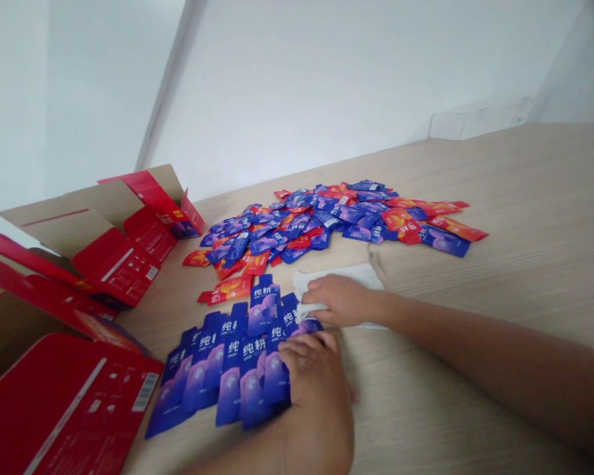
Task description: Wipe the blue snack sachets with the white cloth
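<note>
Several blue pouches (255, 376) with white lettering lie overlapping in rows on the table. My left hand (314, 373) has its fingers curled on the right end of these rows, gripping a blue pouch there. Just beyond it, my right hand (339, 300) presses on a white cloth (371, 274), its fingers bent over the cloth's left part. The fingertips of my right hand touch or nearly touch the upper right pouches. The part of the pouch under my left fingers is hidden.
A heap of blue and red-orange pouches (297, 231) spreads across the back of the wooden table (475, 343). Along the left stand open red cartons (74, 402) with raised flaps. A loose orange pouch (228, 290) lies between heap and rows. A white wall (351, 79) rises behind.
</note>
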